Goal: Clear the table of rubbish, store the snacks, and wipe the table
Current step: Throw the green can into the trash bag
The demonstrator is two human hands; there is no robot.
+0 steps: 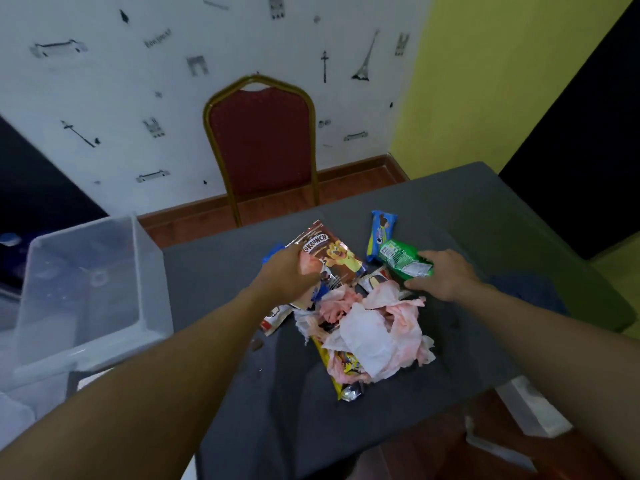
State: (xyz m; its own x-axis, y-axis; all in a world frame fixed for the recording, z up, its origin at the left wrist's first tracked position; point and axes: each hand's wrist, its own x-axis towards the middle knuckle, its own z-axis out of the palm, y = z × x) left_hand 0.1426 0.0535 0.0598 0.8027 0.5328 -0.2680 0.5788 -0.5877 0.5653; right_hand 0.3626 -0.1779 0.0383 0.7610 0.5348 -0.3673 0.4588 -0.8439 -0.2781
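I see the grey table [467, 216], the clear plastic bin [86, 289] at its nine o'clock, crumpled tissues [367, 330] heaped at centre, my left hand [287, 277] gripping the Koko Krunch packet [336, 252] at the heap's eleven o'clock, and my right hand [448, 277] curled round the green snack packet [403, 261] at one, just beside the blue Oreo pack [381, 228].

Yellow wrapper [333, 374] half buried under crumpled tissues [363, 337].
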